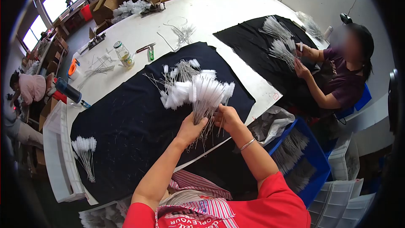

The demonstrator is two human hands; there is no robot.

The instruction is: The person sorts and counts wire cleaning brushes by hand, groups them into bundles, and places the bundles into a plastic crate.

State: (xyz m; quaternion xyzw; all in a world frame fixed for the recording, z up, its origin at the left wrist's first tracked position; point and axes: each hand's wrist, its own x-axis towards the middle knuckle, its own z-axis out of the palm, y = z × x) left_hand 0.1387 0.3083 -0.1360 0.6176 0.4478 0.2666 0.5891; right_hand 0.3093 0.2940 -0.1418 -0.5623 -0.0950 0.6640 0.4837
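Observation:
My left hand (pixel 190 131) is closed around the wire stems of a thick bundle of small wire brushes (pixel 207 92) with white bristle heads. The heads point up and away from me, and the looped wire ends hang below the fist. Close beside it, my right hand (pixel 228 119) is closed on the wire stems of a few brushes at the bundle's right side; its fingertips are partly hidden. Just behind the bundle lies a loose pile of the same brushes (pixel 177 95) on a dark cloth (pixel 126 122). A smaller, neatly gathered bunch (pixel 85 145) rests at the cloth's left.
Across the white table (pixel 202 8) stand a glass jar (pixel 123 55), a green-handled tool (pixel 151 53) and a dark bottle (pixel 68 89). A co-worker (pixel 337 71) handles brushes at the right. Below them is a blue crate (pixel 322 164) of brushes. A white bin (pixel 59 156) borders the left edge.

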